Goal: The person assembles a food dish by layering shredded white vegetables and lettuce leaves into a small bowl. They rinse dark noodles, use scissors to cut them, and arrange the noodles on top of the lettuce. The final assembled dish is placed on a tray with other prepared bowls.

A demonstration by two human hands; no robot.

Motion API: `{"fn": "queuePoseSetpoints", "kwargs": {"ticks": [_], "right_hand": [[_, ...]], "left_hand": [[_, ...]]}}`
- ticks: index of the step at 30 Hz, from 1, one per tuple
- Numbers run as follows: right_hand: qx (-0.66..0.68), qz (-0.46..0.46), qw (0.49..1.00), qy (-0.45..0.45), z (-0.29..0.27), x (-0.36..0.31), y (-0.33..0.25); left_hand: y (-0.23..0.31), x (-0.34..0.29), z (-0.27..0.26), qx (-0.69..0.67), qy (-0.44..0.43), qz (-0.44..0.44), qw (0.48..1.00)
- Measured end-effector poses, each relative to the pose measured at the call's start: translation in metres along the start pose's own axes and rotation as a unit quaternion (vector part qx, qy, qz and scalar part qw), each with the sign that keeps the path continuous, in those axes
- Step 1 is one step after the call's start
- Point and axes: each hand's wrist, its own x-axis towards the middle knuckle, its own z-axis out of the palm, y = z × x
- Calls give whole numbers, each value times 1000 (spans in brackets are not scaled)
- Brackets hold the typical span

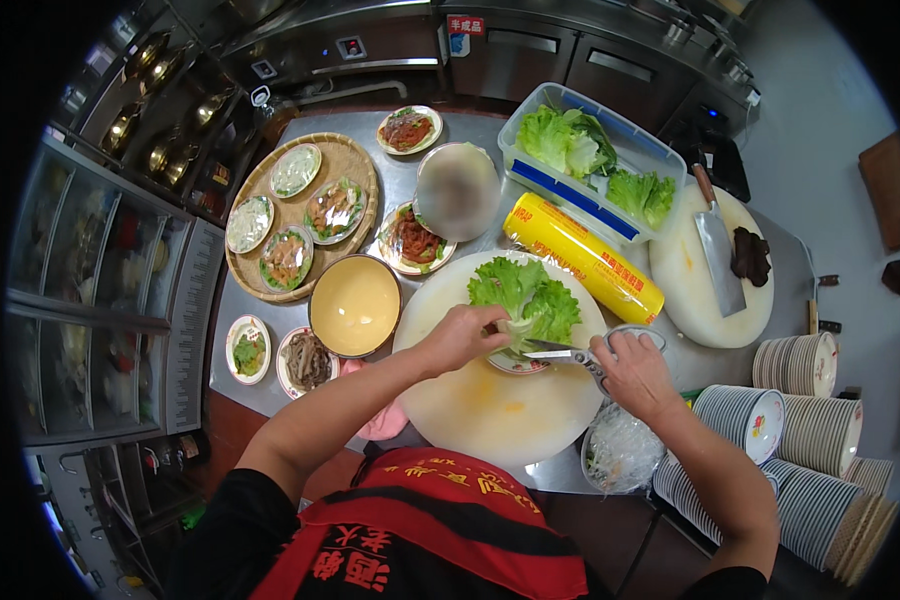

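My left hand (467,338) pinches the stem end of some green leaf lettuce (526,296). The leaves fan out over a small plate (522,366), which they mostly cover. Around the handles of the kitchen scissors (582,357) my right hand (632,376) is closed. Their blades point left, at the lettuce stems just beside my left fingers. Whether the blades touch the stems I cannot tell. Beneath all this lies a round white cutting board (470,410) with faint orange stains.
A clear tub (610,215) of lettuce and a yellow film box (585,258) stand beyond the board. At right, a cleaver (715,250) rests on another board; stacked plates (735,420) rise nearer. Leftward are a yellow bowl (356,305) and a woven tray (365,175) with wrapped dishes.
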Motion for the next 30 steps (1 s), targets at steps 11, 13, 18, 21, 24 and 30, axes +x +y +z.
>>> {"fn": "queuePoseSetpoints", "kwargs": {"ticks": [11,13,18,21,24,30], "right_hand": [[66,-8,997,-29,-2,36,-6],[79,-16,996,-27,7,40,-6],[127,-25,991,-19,23,41,1],[129,-22,991,-13,21,40,5],[123,-24,992,-16,18,39,7],[149,-51,987,19,18,51,-4]], "left_hand": [[0,4,-5,9,-33,96,995],[1,6,-3,13,-36,107,994],[-2,6,0,5,-18,107,994],[-4,2,-1,-38,8,86,996],[-8,1,-3,-53,26,66,996],[-6,6,3,-60,34,64,996]]}}
